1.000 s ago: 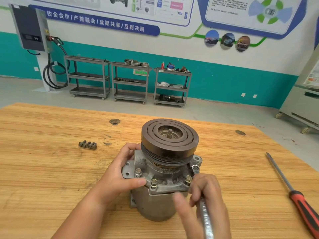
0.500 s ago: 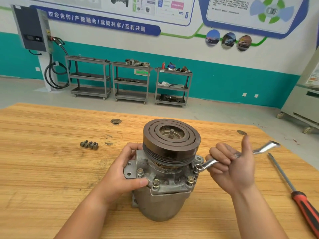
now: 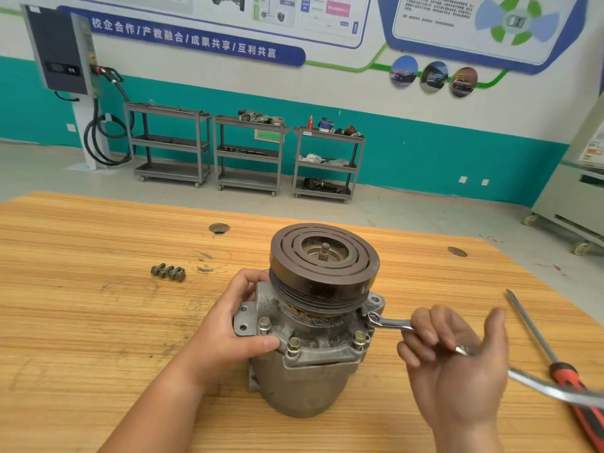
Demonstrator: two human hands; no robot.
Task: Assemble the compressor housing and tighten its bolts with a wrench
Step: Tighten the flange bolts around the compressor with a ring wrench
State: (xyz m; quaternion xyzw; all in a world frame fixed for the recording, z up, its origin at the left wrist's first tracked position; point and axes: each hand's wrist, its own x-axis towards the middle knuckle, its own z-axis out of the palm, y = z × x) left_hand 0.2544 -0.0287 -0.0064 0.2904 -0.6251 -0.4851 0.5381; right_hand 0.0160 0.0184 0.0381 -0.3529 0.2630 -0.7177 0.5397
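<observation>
Grey compressor housing (image 3: 304,371) being gripped by left hand (image 3: 228,331) | wrench (image 3: 390,323), clasped in right hand (image 3: 457,364), being applied at 3 o'clock | tightening seemingly midway; loose bolts (image 3: 168,272) being left at 10 o'clock

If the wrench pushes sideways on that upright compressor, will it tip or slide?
Likely heavy for its size: the compressor is thick cast metal. Standing on end with the wide pulley on top, it looks top-heavy and might twist or tip; the left hand gripping its flange probably counters that.

Grimy cast-metal compressor housing (image 3: 307,380); shiny steel wrench (image 3: 392,324); wood-grain table (image 3: 81,322)
</observation>
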